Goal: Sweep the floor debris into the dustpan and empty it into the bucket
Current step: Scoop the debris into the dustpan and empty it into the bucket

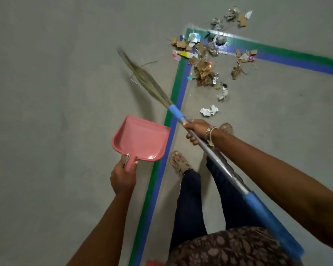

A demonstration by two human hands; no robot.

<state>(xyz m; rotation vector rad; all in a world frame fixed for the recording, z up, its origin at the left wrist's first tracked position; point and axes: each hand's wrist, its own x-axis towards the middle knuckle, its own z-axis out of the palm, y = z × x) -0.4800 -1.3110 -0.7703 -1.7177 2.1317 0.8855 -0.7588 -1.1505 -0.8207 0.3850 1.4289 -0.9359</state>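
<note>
The left hand (123,175) grips the short handle of a pink dustpan (140,139), fingers curled round it and the thumb lying along the handle's right side. The pan points away from the person, its open mouth at the far end and its inside bare. In the view its right corner overlaps the taped line on the floor.

The right hand (195,130) is wrapped tight round the metal broom handle (219,164), just below a blue collar (176,111) where the bristles are bound. A metal bracelet (210,132) sits on that wrist. The handle runs back under the right forearm to a long blue sleeve (267,214) near the person's body. The grass bristles (142,75) reach up and to the left, blurred, over the grey floor (56,93) on the left of the tape. A few loose straws lie near them.

The debris pile (204,70) lies well apart from both tools, ahead and to the right. It is torn cardboard, crumpled foil and paper and bright wrappers, scattered across the corner where a green tape line (176,87) and a blue tape line (182,93) turn together. 1 crumpled paper ball (210,110) lies apart from the heap, near the right hand.

2 sandalled feet, the left foot (179,162) and the right foot (226,128), stand inside the taped corner, below dark trousers. A red sliver (155,263) shows at the bottom edge; what it is cannot be told.
</note>
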